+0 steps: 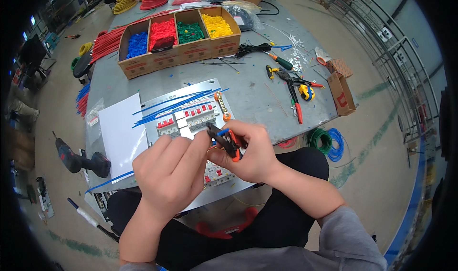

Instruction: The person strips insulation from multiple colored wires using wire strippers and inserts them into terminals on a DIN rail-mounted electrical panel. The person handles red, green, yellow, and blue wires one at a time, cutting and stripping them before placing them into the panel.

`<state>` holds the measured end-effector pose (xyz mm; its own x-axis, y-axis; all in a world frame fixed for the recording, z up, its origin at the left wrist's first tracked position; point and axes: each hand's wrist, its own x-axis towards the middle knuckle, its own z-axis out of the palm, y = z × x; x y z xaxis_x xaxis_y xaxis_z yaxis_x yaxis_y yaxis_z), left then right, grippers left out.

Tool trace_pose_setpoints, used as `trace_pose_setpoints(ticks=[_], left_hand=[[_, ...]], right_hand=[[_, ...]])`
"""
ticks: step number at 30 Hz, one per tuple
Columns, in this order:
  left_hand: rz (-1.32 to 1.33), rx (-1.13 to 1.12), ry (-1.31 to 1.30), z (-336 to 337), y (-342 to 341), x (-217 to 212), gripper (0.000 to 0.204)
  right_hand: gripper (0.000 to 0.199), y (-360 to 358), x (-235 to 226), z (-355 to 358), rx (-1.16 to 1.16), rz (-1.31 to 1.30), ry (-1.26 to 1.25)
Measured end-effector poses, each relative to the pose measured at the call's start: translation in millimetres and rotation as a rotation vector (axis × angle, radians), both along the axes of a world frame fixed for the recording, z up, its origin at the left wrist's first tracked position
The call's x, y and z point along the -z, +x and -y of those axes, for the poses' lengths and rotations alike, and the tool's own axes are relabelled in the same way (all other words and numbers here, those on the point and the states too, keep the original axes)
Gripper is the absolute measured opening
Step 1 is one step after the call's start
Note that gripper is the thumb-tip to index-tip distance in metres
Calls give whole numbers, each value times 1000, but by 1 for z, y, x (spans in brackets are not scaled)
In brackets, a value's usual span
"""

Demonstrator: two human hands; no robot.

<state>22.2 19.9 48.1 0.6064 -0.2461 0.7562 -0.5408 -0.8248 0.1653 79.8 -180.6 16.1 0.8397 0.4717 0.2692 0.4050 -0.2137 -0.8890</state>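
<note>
My right hand (257, 151) is wrapped round a pair of pliers (231, 146) with black and orange handles, their black jaws pointing toward my left hand. My left hand (167, 175) is closed, its fingertips pinched close to the jaws. A blue wire (110, 180) runs in from the lower left and passes behind that hand; a short bit of blue shows by the jaws. Below both hands lies a metal mounting plate (210, 85) with rows of circuit breakers (198, 113) with red switches. Several cut blue wires (167, 107) rest across it. A brass terminal bar (222, 105) sits at its right.
A cardboard box (179, 58) holds blue, red, green and yellow small parts in compartments. White paper (121, 132) and a cordless drill (83, 161) lie left. Cutters (292, 87), a screwdriver (280, 61) and a tape measure (307, 93) lie right. Wire coils (318, 141) lie on the floor.
</note>
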Motion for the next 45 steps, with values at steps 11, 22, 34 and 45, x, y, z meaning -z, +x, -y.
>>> trace_pose_setpoints(ticks=[11, 22, 34, 45], left_hand=[[-47, -94, -8, 0, 11, 5, 34], [-136, 55, -155, 3, -3, 3, 33], [-108, 246, -167, 0, -8, 10, 27], [-24, 235, -150, 2, -7, 16, 36]], right_hand=[[34, -5, 3, -10, 46, -312, 37], [37, 10, 2, -3, 43, 407, -23], [39, 16, -5, 17, 20, 651, -64], [39, 15, -6, 20, 5, 634, -42]])
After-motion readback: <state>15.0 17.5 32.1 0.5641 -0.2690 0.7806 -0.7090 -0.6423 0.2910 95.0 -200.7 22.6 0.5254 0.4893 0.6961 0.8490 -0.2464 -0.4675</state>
